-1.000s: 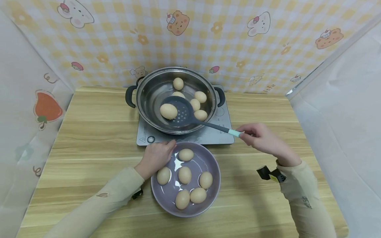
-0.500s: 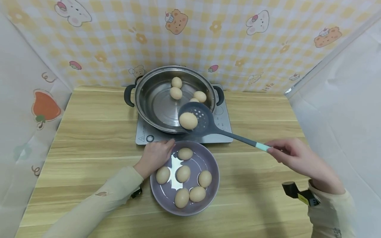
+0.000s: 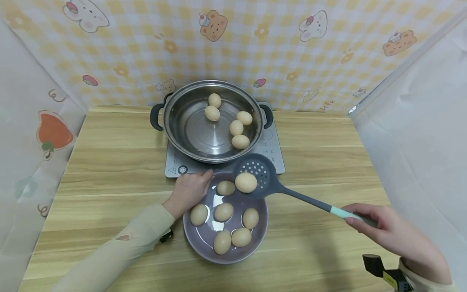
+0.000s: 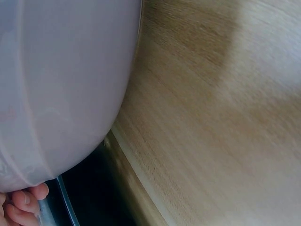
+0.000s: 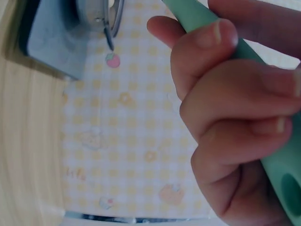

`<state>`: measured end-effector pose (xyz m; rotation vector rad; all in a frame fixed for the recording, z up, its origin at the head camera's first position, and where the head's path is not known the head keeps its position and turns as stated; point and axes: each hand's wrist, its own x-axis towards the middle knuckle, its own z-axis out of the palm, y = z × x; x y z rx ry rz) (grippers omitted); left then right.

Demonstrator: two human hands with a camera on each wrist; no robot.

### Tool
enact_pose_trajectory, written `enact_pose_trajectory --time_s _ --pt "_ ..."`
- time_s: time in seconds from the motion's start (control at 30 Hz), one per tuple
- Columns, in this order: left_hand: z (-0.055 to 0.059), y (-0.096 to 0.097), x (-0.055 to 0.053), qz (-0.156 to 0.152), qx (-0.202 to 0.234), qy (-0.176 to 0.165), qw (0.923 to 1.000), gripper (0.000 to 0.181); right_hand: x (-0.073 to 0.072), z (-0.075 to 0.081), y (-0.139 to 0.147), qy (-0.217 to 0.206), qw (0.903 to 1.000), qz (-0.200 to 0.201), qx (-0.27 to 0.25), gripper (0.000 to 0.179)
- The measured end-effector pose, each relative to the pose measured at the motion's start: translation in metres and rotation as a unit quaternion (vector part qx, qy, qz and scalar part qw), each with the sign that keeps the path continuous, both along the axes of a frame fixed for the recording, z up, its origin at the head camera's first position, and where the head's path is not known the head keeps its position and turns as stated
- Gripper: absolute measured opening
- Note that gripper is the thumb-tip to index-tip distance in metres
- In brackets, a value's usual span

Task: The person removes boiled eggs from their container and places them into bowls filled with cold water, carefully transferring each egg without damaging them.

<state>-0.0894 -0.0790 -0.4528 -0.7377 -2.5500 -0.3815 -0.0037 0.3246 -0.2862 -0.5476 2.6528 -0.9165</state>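
Note:
My right hand [image 3: 394,233] grips the mint-green handle of a dark grey perforated skimmer [image 3: 271,176]. In the right wrist view its fingers [image 5: 221,94] curl round the handle [image 5: 193,14]. One pale brown egg [image 3: 246,182] rests on the skimmer's head, which overlaps the far right rim of a purple bowl [image 3: 226,260]. Several eggs [image 3: 223,212] lie spread inside that bowl. At the bowl's far left edge, my left hand [image 3: 189,190] holds the rim. The left wrist view has its fingertips [image 4: 26,200] against the bowl's outer wall [image 4: 70,94].
Behind the bowl, a steel pot [image 3: 198,142] with black side handles sits on a flat grey cooker [image 3: 278,156]. Several eggs [image 3: 240,142] are in the pot. A yellow checked cloth [image 3: 277,61] backs the wooden table [image 3: 120,162], with white sheets on both sides.
The skimmer has lifted the egg out of the pot and moved toward me, over the bowl's far edge. My right hand has drawn back to the right. The left hand stays on the rim.

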Motion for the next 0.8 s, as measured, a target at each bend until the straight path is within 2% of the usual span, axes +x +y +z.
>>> enact_pose_trajectory --time_s 0.27,0.5,0.8 --pt "-0.002 -0.001 -0.001 -0.006 0.008 0.014 0.9999 0.011 0.008 -0.016 0.005 -0.003 0.9992 0.016 -0.036 0.028" --pt "-0.002 -0.001 -0.001 -0.004 0.009 0.009 0.9999 0.011 0.007 -0.03 0.006 -0.022 0.9994 0.011 -0.025 0.026" --pt "-0.001 -0.001 -0.001 -0.006 0.006 -0.002 1.0 0.011 0.006 -0.036 0.0 -0.008 0.9999 0.002 -0.01 0.025"
